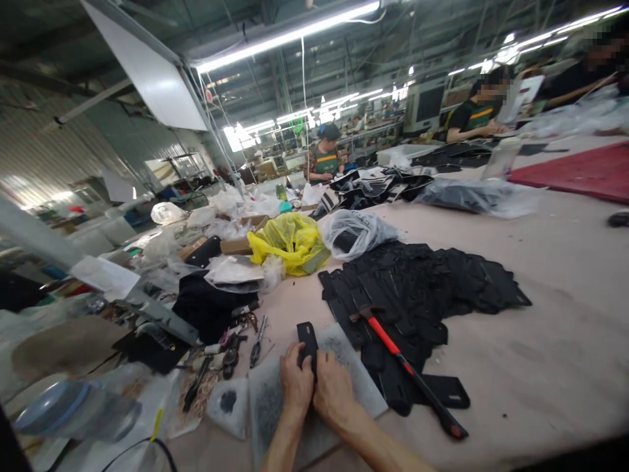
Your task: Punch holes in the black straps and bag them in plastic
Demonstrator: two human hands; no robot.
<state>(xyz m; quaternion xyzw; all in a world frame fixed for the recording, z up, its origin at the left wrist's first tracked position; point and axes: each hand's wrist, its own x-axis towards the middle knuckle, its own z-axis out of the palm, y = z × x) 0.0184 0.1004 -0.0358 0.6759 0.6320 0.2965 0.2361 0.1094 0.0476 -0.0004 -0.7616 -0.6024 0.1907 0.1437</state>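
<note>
A black slotted strip (307, 334) lies on a pale, scuffed work slab (351, 357) in front of me. My left hand (296, 379) is closed on the strip's left side, thumb on top. Against its right edge my right hand (334, 387) is also closed, its fingers curled and pressing on the strip. My hands and wrists cover the strip's lower part. To the right, a hammer (393, 347) with a red and black handle rests across a spread pile of similar black pieces (422, 282).
Left of the slab are a small white block (228, 406) with a dark spot, hand tools (258, 341) and a plastic bottle (78, 410). Beyond lie a yellow bag (289, 242) and a clear bag (356, 233). Several people work farther back; a metal post (162, 311) rises at left.
</note>
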